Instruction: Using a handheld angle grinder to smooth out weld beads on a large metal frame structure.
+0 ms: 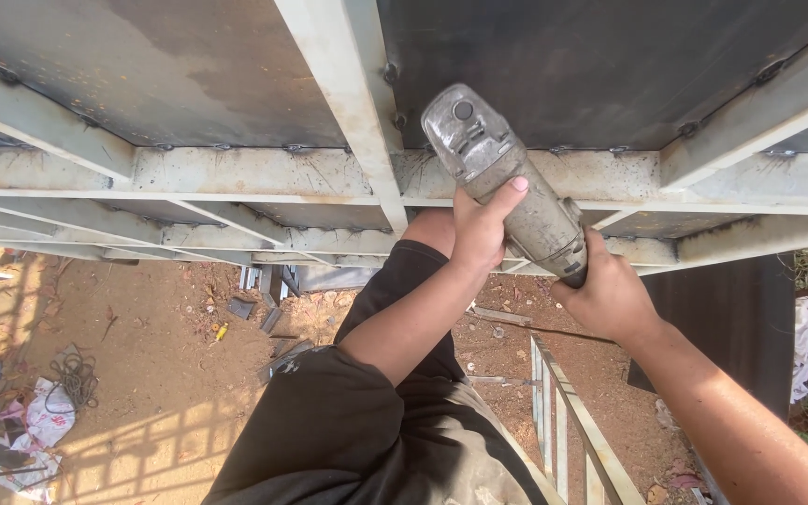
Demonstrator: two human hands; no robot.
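I hold a dusty grey angle grinder with both hands. My left hand wraps the front of its body, thumb up along the side. My right hand grips the rear end of the tool. The grinder's head points up at a dark steel sheet panel framed by pale painted steel bars, close to the joint where an upright bar meets the horizontal bar. The disc itself is hidden behind the head.
I look down from a height over my dark shirt. Below lies sandy ground with metal offcuts, a wire coil and rags. A metal ladder frame stands at lower right, a dark sheet beside it.
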